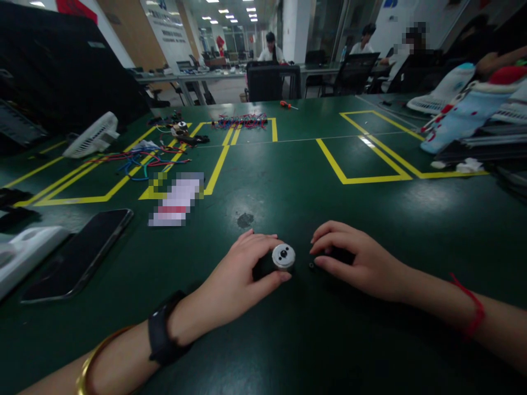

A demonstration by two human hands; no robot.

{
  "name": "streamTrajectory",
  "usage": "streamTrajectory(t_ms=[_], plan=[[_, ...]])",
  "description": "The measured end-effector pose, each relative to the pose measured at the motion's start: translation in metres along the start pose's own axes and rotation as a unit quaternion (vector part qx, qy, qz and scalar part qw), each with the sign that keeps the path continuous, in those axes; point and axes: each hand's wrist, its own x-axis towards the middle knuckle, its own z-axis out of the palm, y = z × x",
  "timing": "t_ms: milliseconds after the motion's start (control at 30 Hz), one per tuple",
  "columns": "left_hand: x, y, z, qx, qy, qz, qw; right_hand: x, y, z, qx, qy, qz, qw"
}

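My left hand (pixel 242 269) is closed around a short silver metal cylinder (pixel 284 257), thumb on the near side and fingers on the far side. Its round top face carries a dark centre and small dark holes. A tiny black ring-like part (pixel 311 265) sits just right of the cylinder, close to my right thumb tip; whether the thumb touches it I cannot tell. My right hand (pixel 356 258) rests over the table with curled fingers, a gap between them and the thumb, and nothing visible in its grasp.
On the green table (pixel 263 340), a dark phone (pixel 82 255) and a white power strip (pixel 31 255) are at left. Coloured wires (pixel 150 159) and a white fan (pixel 93 136) lie beyond. An orange screwdriver (pixel 288 105) is far back; a blue bottle (pixel 457 120) stands at right.
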Motion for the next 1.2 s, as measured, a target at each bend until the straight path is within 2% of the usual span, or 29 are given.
streamTrajectory(t_ms=[167, 300, 467, 767, 900, 1033, 1200], plan=[[0.000, 0.000, 0.001, 0.000, 0.000, 0.008, 1.000, 0.000, 0.003, -0.004, 0.033, 0.033, 0.040, 0.998], [0.000, -0.002, -0.001, 0.005, 0.002, 0.014, 1.000, -0.001, 0.003, -0.002, 0.036, 0.025, 0.026, 0.999], [0.004, -0.005, -0.008, 0.048, -0.035, 0.047, 0.997, 0.000, 0.002, 0.002, 0.035, 0.006, 0.010, 0.999], [0.014, -0.011, -0.013, 0.145, -0.032, 0.113, 0.982, 0.000, -0.001, 0.003, -0.004, -0.011, -0.006, 1.000], [0.016, -0.012, -0.013, 0.123, -0.020, 0.127, 0.984, -0.001, -0.001, 0.003, -0.034, -0.026, -0.026, 0.999], [0.016, -0.011, -0.013, 0.085, -0.030, 0.122, 0.988, -0.001, 0.001, 0.004, -0.056, -0.038, -0.032, 0.997], [0.017, -0.011, -0.013, 0.055, -0.054, 0.118, 0.990, 0.003, 0.000, 0.004, -0.023, -0.012, -0.022, 0.999]])
